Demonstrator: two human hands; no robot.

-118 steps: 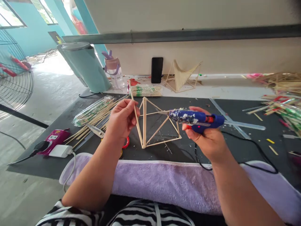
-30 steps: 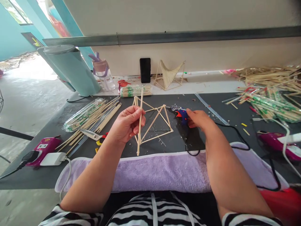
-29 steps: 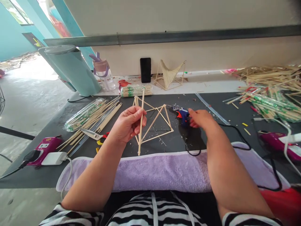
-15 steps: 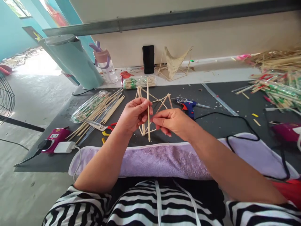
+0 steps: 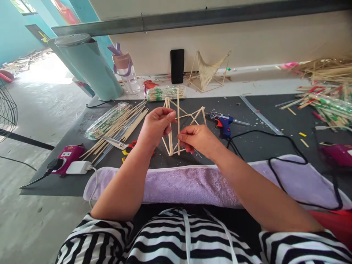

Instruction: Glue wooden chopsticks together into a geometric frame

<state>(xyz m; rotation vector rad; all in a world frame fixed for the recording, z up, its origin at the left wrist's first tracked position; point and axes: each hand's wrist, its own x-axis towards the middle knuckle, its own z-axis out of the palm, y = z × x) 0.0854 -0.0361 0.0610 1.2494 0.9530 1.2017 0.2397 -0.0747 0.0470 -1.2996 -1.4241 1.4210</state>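
A thin wooden stick (image 5: 178, 110) stands nearly upright between my two hands. Thumb and fingers of my right hand (image 5: 197, 139) pinch it on its lower half. My left hand (image 5: 158, 126) is closed, thumb against fingers, just left of the stick; whether anything tiny is between its fingertips cannot be made out. Behind the hands, a frame of glued sticks (image 5: 195, 116) rests on the dark table mat, partly hidden by them. A blue glue gun (image 5: 226, 125) lies right of the frame. Scissors (image 5: 117, 143) with red and yellow handles lie left of my left hand.
Loose sticks (image 5: 110, 132) and wrapped bundles lie at the left. A purple towel (image 5: 189, 185) runs along the front edge. A phone (image 5: 177, 66), a bottle (image 5: 125, 75) and a finished stick model (image 5: 210, 71) stand at the back. The black cord (image 5: 271, 132) loops at the right.
My left hand has let go of the stick and shifted slightly left of it. My right hand has come in and taken the stick. The view has shifted slightly.
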